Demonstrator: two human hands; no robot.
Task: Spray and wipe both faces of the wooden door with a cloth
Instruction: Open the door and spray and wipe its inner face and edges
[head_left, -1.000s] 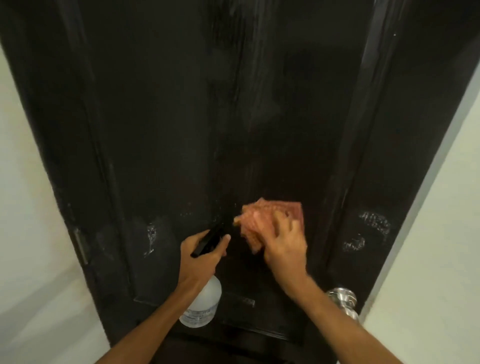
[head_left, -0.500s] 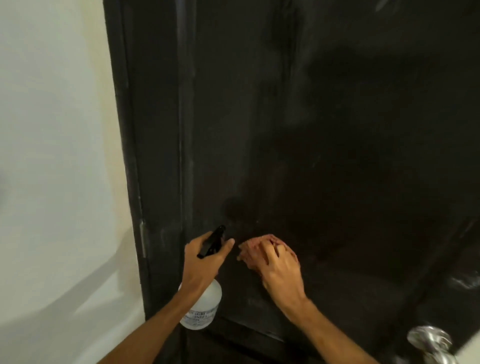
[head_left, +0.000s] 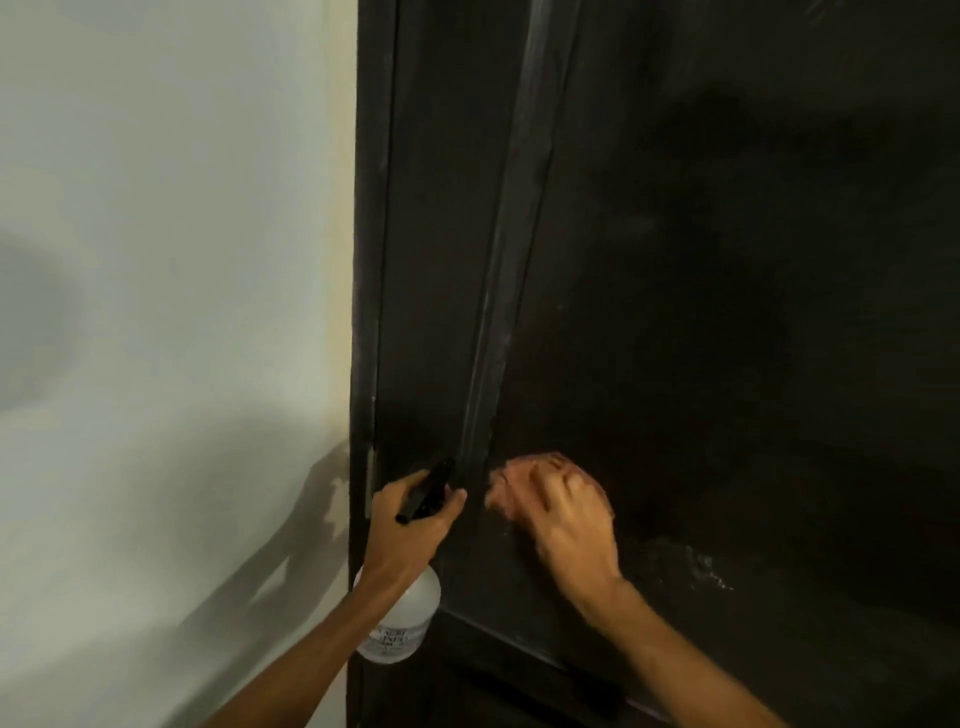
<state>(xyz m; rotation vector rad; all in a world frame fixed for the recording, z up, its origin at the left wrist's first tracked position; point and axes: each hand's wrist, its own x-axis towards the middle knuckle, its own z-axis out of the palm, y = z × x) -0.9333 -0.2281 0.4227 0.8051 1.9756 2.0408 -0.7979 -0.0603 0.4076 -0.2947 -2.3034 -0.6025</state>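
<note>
A dark wooden door (head_left: 701, 260) fills the right two thirds of the view, with a raised moulding running down its left side. My left hand (head_left: 410, 525) grips the black trigger head of a clear spray bottle (head_left: 402, 623), which hangs below my wrist near the door's left edge. My right hand (head_left: 566, 514) presses a bunched pinkish-orange cloth (head_left: 506, 480) flat against the door panel just right of the moulding. Most of the cloth is hidden under my fingers. Faint white smears (head_left: 696, 564) show on the panel to the right of my wrist.
A pale wall (head_left: 166, 312) takes up the left side, meeting the door frame (head_left: 363, 312). A hinge (head_left: 371, 480) sits on the frame beside my left hand.
The view has swung left, so the wall fills more of it and the door knob has left the frame. My right hand has slid the cloth leftward toward the moulding; the cloth is now bunched.
</note>
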